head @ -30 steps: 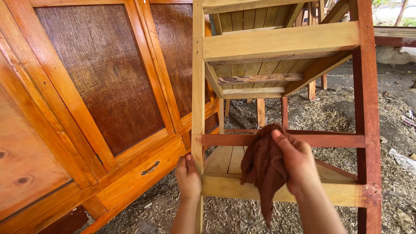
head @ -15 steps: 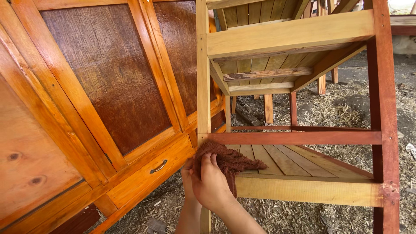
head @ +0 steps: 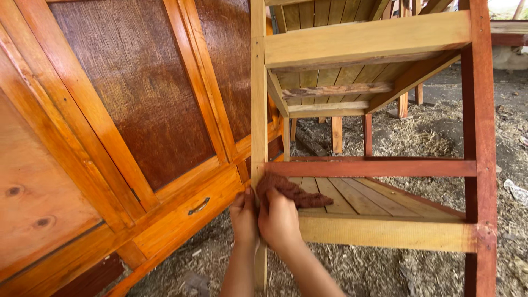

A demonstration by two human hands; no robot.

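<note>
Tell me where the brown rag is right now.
In the head view, the brown rag sits low and centre, pressed by the right hand against the pale upright post, just below the red crossbar; the left hand grips the post beside it.

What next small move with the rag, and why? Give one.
Probably slide the rag down the pale post. The right hand presses it where the post meets the red rail, the left hand grips the post beside it, and bare wood continues below.
</note>
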